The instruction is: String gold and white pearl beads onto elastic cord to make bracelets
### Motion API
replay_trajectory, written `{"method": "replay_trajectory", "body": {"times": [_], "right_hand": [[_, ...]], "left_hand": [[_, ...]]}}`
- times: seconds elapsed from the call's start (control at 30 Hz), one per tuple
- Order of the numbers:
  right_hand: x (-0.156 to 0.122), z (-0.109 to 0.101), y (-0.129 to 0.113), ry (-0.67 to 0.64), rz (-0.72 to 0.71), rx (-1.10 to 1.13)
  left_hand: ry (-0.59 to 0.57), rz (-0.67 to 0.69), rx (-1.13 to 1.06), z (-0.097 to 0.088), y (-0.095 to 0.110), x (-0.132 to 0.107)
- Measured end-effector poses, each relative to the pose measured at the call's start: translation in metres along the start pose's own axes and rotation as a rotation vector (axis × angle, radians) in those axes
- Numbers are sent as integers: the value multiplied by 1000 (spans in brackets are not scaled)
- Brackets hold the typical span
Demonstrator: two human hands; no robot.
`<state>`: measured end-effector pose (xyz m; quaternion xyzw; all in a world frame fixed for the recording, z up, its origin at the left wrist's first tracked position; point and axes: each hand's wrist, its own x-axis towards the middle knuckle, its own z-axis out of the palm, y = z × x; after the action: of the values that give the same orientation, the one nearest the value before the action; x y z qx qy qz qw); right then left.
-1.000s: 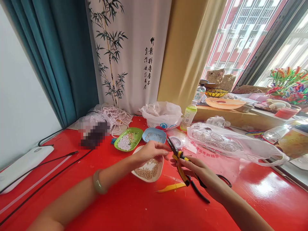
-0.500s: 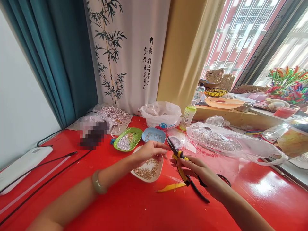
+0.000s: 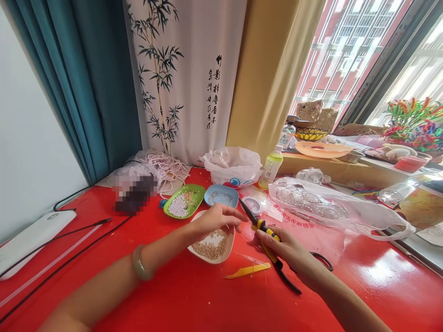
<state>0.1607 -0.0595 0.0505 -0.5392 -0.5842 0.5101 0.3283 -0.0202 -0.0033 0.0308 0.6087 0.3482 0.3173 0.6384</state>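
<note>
My left hand (image 3: 217,219) hovers above a white dish (image 3: 224,255) of small gold beads (image 3: 209,249). Its fingers are bent together near the plier tips; whatever lies between them is too small to make out. Wrapped in my right hand (image 3: 285,246) are pliers (image 3: 261,226) with black jaws and yellow-and-black grips. Their jaws point up and left, just right of my left fingertips. Below my right hand, a black curved handle (image 3: 290,282) rests on the red table. Yellow tweezers (image 3: 247,270) lie nearby, with a small gold chain piece (image 3: 253,269) across them.
Behind the dish stand a green tray (image 3: 183,201) of pearly and gold beads and a blue tray (image 3: 221,196) of small metal pieces. A plastic bag (image 3: 231,168), a drink bottle (image 3: 272,168) and a bag of clear beads (image 3: 308,200) line the back. Cables (image 3: 86,249) cross the left.
My right hand has turned the pliers slightly, and their jaws have moved a little down and right, away from my left fingers. My left hand stays nearly in place.
</note>
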Motion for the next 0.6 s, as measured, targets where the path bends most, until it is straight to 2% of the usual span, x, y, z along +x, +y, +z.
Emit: {"method": "replay_trajectory", "body": {"times": [0.2,0.37,0.43,0.5,0.6], "right_hand": [[0,3,8,-28,-19,-15],[-2,5,17,-119,39,267],[-4,6,17,-135,62,315],[-4,5,16,-86,34,210],[-1,-5,14,62,9,72]], "left_hand": [[-39,13,39,0,-2,0],[-77,20,14,0,-6,1],[-76,29,5,0,-7,2],[-83,42,16,-1,-9,3],[-92,43,12,-3,-8,4]]}}
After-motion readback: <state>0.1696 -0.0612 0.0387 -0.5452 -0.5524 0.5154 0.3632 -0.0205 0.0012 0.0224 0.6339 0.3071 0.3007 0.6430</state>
